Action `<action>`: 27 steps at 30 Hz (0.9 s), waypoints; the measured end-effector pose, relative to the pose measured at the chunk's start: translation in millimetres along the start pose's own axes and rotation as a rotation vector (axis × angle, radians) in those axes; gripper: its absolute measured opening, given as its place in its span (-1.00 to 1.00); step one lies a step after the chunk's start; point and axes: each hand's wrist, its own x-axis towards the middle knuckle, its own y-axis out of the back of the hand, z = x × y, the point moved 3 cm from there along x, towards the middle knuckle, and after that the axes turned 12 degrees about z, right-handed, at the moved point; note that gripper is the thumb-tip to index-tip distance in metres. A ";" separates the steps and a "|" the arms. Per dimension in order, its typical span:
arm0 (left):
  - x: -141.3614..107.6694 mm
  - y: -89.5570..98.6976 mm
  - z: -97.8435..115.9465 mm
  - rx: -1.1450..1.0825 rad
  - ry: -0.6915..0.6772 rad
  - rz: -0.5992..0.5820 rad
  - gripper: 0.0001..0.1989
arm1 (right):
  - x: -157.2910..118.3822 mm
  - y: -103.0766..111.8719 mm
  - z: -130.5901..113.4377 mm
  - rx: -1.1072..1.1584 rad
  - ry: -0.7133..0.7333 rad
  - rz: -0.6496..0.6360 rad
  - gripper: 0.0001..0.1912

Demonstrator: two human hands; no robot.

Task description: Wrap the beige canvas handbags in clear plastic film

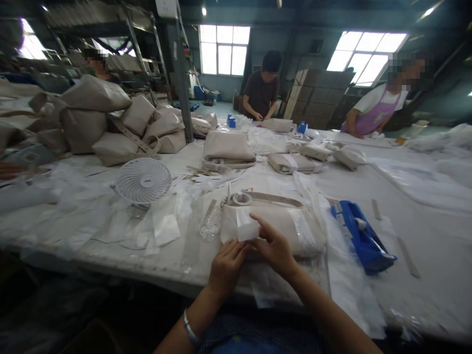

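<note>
A pale beige bag [273, 216] lies flat on the table in front of me, its strap [276, 197] along the far edge with a coil at the left end. Over the bag's left part is a small white translucent sheet [246, 226]. My left hand [226, 263] is at the bag's near edge, fingers pressed together at the sheet's lower edge; what they pinch is too small to make out. My right hand [275, 246] touches the same spot, index finger stretched over the sheet. A clear wrap band crosses the bag's right part.
A blue tape dispenser [363, 238] stands right of the bag, a white fan [143, 181] to the left. Beige bags [96, 118] are heaped at the back left; a folded one [229, 147] lies ahead. Across the table are two people.
</note>
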 end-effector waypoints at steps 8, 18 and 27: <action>4.6 3.6 -2.7 -0.052 0.139 0.003 -0.69 | -35.9 8.3 2.6 0.048 0.084 -0.022 -0.70; -2.6 -3.4 -6.4 -0.118 0.103 -0.051 -0.43 | -75.3 23.8 10.2 -0.124 0.351 -0.308 -0.73; -1.4 -3.2 -5.8 -0.107 0.083 -0.092 -0.41 | -76.2 57.8 2.4 -0.378 0.223 -0.054 -0.82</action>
